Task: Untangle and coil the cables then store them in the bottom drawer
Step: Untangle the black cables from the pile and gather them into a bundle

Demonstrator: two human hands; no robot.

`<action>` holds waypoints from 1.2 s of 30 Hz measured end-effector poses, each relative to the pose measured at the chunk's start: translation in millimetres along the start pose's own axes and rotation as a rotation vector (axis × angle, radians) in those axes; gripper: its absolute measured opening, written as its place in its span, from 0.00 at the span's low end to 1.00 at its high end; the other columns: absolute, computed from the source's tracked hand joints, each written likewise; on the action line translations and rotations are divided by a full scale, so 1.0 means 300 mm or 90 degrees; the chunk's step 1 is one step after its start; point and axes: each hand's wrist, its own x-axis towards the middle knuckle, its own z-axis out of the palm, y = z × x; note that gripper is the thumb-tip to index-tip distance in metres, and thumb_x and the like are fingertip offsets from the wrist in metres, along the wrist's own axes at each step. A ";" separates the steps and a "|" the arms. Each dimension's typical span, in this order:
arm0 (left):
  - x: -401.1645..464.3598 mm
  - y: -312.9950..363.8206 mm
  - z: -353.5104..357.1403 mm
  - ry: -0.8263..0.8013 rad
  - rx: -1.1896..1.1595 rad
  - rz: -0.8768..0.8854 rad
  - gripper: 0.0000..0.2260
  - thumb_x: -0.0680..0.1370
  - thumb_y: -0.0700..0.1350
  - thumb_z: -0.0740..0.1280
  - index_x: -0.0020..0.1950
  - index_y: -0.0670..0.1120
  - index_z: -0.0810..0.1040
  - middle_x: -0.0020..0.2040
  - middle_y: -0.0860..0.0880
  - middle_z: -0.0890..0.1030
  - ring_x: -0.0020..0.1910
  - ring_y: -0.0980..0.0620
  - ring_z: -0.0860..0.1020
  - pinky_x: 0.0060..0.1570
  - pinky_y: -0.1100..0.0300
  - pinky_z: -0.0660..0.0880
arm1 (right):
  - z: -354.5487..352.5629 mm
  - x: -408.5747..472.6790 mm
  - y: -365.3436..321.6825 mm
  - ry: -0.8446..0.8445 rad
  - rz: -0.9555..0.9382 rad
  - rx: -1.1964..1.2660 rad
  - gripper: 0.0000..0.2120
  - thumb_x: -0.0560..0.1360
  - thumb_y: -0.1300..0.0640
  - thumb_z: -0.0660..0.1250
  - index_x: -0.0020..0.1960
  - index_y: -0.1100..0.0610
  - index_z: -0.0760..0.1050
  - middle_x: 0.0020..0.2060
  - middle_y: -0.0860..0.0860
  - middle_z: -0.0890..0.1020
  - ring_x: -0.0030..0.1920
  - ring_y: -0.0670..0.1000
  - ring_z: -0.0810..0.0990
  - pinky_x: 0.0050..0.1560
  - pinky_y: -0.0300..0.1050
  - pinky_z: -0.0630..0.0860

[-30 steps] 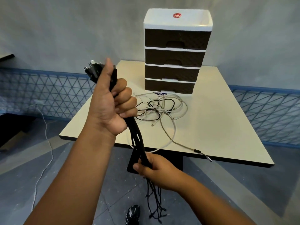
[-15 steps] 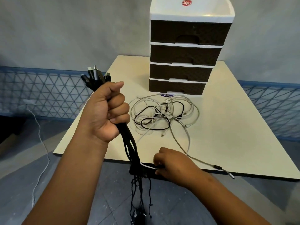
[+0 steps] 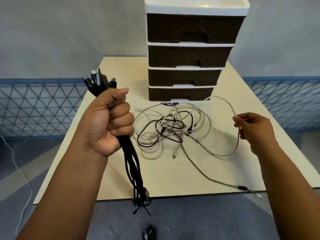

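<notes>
Left hand [image 3: 109, 123]: a bundle of black cables [image 3: 131, 161] is gripped in a closed fist, plugs upward.
Right hand [image 3: 254, 130]: a grey cable [image 3: 223, 154] is pinched and lifted from the tangle [image 3: 171, 129].
Advice: the grey cable should be drawn slowly, snagged loops freed.
Bottom drawer [image 3: 181, 93]: shut, just behind the tangle.
Surface: cream table [image 3: 173, 179].
Room: grey wall, blue lattice.

Glossy white plastic top [image 3: 195, 6] over matt brown woven-textured drawer fronts [image 3: 187, 56]; smooth matt cream tabletop [image 3: 173, 174]; rubbery black cables [image 3: 131, 163].

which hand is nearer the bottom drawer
Left. The left hand grips black cables just left of the bottom drawer; the right hand pinches a white cable farther right.
</notes>
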 end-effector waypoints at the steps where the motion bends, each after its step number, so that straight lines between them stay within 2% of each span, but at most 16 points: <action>1: 0.011 0.002 -0.004 -0.002 0.000 -0.007 0.18 0.72 0.48 0.62 0.24 0.50 0.60 0.24 0.53 0.49 0.20 0.56 0.48 0.19 0.67 0.47 | 0.003 0.031 0.033 0.012 0.038 -0.012 0.08 0.76 0.56 0.71 0.50 0.60 0.82 0.38 0.56 0.82 0.31 0.53 0.73 0.39 0.51 0.77; 3: 0.032 0.008 -0.013 -0.001 0.003 -0.019 0.18 0.72 0.48 0.62 0.25 0.50 0.58 0.24 0.53 0.49 0.20 0.56 0.48 0.18 0.67 0.48 | 0.011 0.077 0.083 0.027 0.096 -0.037 0.07 0.75 0.57 0.72 0.49 0.60 0.82 0.39 0.56 0.82 0.32 0.54 0.75 0.47 0.54 0.80; 8: 0.075 0.013 -0.028 0.001 0.008 -0.042 0.19 0.72 0.48 0.63 0.27 0.51 0.55 0.24 0.53 0.49 0.20 0.56 0.48 0.18 0.67 0.48 | 0.033 0.164 0.160 0.096 0.130 -0.137 0.08 0.74 0.58 0.71 0.48 0.63 0.83 0.34 0.58 0.81 0.37 0.58 0.79 0.50 0.51 0.79; 11: 0.091 0.014 -0.034 0.001 0.006 -0.051 0.19 0.72 0.48 0.62 0.27 0.51 0.55 0.24 0.53 0.49 0.20 0.56 0.48 0.18 0.68 0.48 | 0.049 0.183 0.148 0.090 0.152 -0.097 0.15 0.73 0.66 0.68 0.60 0.62 0.78 0.47 0.59 0.81 0.45 0.60 0.83 0.55 0.57 0.80; 13: 0.098 0.017 -0.038 0.002 0.004 -0.053 0.19 0.72 0.47 0.63 0.27 0.51 0.55 0.24 0.53 0.48 0.20 0.56 0.48 0.18 0.68 0.48 | 0.084 0.135 0.101 0.149 0.035 -0.089 0.21 0.71 0.67 0.65 0.63 0.55 0.74 0.56 0.57 0.76 0.50 0.59 0.82 0.54 0.58 0.80; 15: 0.103 0.019 -0.042 0.004 -0.001 -0.054 0.19 0.72 0.47 0.63 0.27 0.51 0.55 0.24 0.53 0.49 0.20 0.56 0.47 0.18 0.68 0.48 | 0.141 0.011 0.027 0.188 -0.150 -0.060 0.18 0.72 0.66 0.62 0.59 0.52 0.72 0.56 0.55 0.73 0.48 0.55 0.80 0.49 0.53 0.81; 18: 0.109 0.022 -0.051 0.008 -0.009 -0.059 0.19 0.71 0.47 0.63 0.26 0.51 0.56 0.23 0.53 0.49 0.20 0.56 0.47 0.18 0.67 0.48 | 0.239 -0.195 -0.060 0.068 -0.407 -0.050 0.07 0.75 0.62 0.64 0.51 0.53 0.70 0.47 0.52 0.75 0.43 0.46 0.77 0.43 0.37 0.75; 20: 0.112 0.024 -0.056 0.008 -0.012 -0.064 0.19 0.71 0.47 0.63 0.26 0.51 0.56 0.19 0.53 0.53 0.20 0.56 0.47 0.18 0.67 0.48 | 0.281 -0.255 -0.064 -0.057 -0.479 -0.137 0.04 0.76 0.62 0.66 0.47 0.53 0.74 0.42 0.48 0.77 0.42 0.43 0.76 0.42 0.36 0.74; 23: 0.113 0.029 -0.063 0.007 -0.017 -0.065 0.18 0.71 0.47 0.63 0.26 0.51 0.57 0.19 0.53 0.55 0.20 0.56 0.47 0.19 0.67 0.47 | 0.283 -0.249 -0.086 -0.123 -0.362 -0.147 0.06 0.76 0.59 0.68 0.43 0.48 0.77 0.38 0.44 0.81 0.39 0.45 0.80 0.43 0.46 0.78; 25: 0.114 0.028 -0.064 0.008 -0.016 -0.067 0.18 0.71 0.47 0.63 0.26 0.51 0.57 0.20 0.53 0.52 0.20 0.56 0.48 0.19 0.67 0.47 | 0.242 -0.240 -0.130 -0.213 -0.272 -0.196 0.07 0.77 0.55 0.67 0.41 0.48 0.77 0.35 0.47 0.82 0.36 0.49 0.83 0.42 0.54 0.80; 28: 0.124 0.017 -0.057 0.003 -0.017 -0.078 0.18 0.71 0.47 0.63 0.26 0.51 0.57 0.19 0.54 0.54 0.19 0.56 0.49 0.20 0.68 0.47 | 0.167 -0.267 -0.223 -0.323 -0.307 -0.254 0.07 0.77 0.51 0.66 0.42 0.50 0.79 0.33 0.48 0.82 0.33 0.47 0.83 0.40 0.55 0.80; 29: 0.131 0.012 -0.054 -0.003 -0.019 -0.085 0.18 0.72 0.47 0.63 0.26 0.51 0.57 0.19 0.54 0.56 0.19 0.56 0.48 0.20 0.68 0.47 | 0.150 -0.280 -0.263 -0.304 -0.349 -0.226 0.07 0.77 0.51 0.66 0.43 0.50 0.80 0.33 0.48 0.82 0.34 0.46 0.82 0.40 0.53 0.80; 31: 0.147 -0.002 -0.045 -0.023 -0.023 -0.101 0.19 0.73 0.48 0.62 0.26 0.51 0.58 0.18 0.53 0.56 0.20 0.57 0.48 0.19 0.69 0.47 | 0.135 -0.275 -0.332 -0.189 -0.467 -0.198 0.06 0.78 0.52 0.65 0.45 0.51 0.79 0.36 0.45 0.81 0.38 0.44 0.80 0.39 0.39 0.77; 33: 0.163 -0.015 -0.031 -0.040 -0.026 -0.116 0.20 0.75 0.51 0.61 0.26 0.50 0.58 0.18 0.54 0.56 0.21 0.57 0.48 0.19 0.69 0.47 | 0.151 -0.213 -0.380 -0.079 -0.532 -0.274 0.07 0.80 0.53 0.63 0.50 0.52 0.79 0.43 0.46 0.80 0.43 0.44 0.77 0.42 0.30 0.71; 35: 0.174 -0.025 -0.015 -0.048 -0.026 -0.123 0.21 0.76 0.53 0.60 0.26 0.50 0.59 0.19 0.54 0.55 0.21 0.57 0.48 0.20 0.70 0.47 | 0.174 -0.099 -0.393 -0.056 -0.485 -0.399 0.09 0.81 0.54 0.62 0.55 0.54 0.79 0.49 0.51 0.81 0.48 0.49 0.76 0.46 0.38 0.72; 36: 0.179 -0.030 -0.006 -0.049 -0.025 -0.124 0.21 0.77 0.54 0.60 0.26 0.50 0.59 0.20 0.54 0.54 0.21 0.57 0.48 0.20 0.70 0.47 | 0.181 -0.038 -0.394 -0.076 -0.413 -0.471 0.09 0.81 0.56 0.62 0.57 0.55 0.78 0.51 0.53 0.81 0.49 0.52 0.77 0.48 0.43 0.75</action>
